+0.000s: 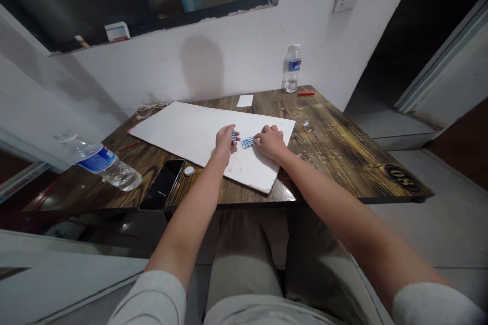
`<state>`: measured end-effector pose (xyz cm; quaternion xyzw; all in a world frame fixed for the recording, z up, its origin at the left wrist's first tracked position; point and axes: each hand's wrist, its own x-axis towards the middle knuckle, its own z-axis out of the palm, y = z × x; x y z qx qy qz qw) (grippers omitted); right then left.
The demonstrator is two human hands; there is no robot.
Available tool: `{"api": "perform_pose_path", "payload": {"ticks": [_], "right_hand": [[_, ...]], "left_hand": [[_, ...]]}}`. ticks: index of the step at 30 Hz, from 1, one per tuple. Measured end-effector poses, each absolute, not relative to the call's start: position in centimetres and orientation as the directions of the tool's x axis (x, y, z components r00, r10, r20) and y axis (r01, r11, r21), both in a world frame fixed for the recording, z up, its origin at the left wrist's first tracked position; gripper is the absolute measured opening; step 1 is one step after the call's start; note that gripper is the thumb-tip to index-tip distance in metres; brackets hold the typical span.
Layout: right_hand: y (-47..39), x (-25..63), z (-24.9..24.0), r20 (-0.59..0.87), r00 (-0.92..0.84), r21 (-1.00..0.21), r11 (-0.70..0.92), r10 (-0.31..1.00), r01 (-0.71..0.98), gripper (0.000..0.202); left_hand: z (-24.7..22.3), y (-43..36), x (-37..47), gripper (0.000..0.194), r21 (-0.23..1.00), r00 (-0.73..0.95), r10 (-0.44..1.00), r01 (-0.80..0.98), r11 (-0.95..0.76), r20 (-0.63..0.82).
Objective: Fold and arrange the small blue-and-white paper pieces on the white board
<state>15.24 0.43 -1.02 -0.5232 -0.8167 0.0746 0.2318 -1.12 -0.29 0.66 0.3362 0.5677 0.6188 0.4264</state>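
head view: left hand pinching a small blue piece; right hand pressing fingertips on a blue patterned paper, both atop the white board. lying bottle holding water, phone far left of the pinch; upright bottle beyond. table edge just nearer.

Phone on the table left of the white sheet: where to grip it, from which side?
The phone lies flat, screen up, its near end at the table edge. Probably best pinched across its long side edges from above, or by that near end from the front. The small white cap sits just right of it.
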Motion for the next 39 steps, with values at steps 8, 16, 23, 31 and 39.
{"api": "perform_pose_path", "payload": {"ticks": [8, 16, 23, 31, 39], "right_hand": [[-0.2, 15.1, -0.9, 0.289, -0.611, -0.261, 0.674, 0.737, 0.691, 0.033], [0.6, 15.1, -0.9, 0.418, -0.476, -0.401, 0.627, 0.774, 0.667, 0.029], [2.0, 15.9, -1.1, 0.57, -0.279, -0.577, 0.618, 0.773, 0.534, 0.025], [2.1, 15.8, -0.8, 0.519, -0.269, -0.658, 0.58, 0.811, 0.48, 0.02], [3.4, 16.3, -1.0, 0.428, -0.06, -0.845, 0.423, 0.902, 0.327, 0.021]], "left_hand": [[1.8, -0.5, -1.0, 0.033, 0.837, -0.259, 0.948, -0.547, 0.013, -0.183], [1.5, -0.7, -0.9, 0.031, 0.82, -0.185, 0.981, -0.57, -0.056, -0.062], [1.0, -1.3, -0.1, 0.029, 0.949, -0.028, 1.0, -0.314, -0.009, 0.0], [0.6, -1.3, 0.1, 0.026, 0.985, 0.027, 0.999, -0.169, -0.019, 0.024], [0.9, -1.5, 0.2, 0.038, 0.973, 0.07, 0.997, -0.229, -0.014, 0.031]]}}
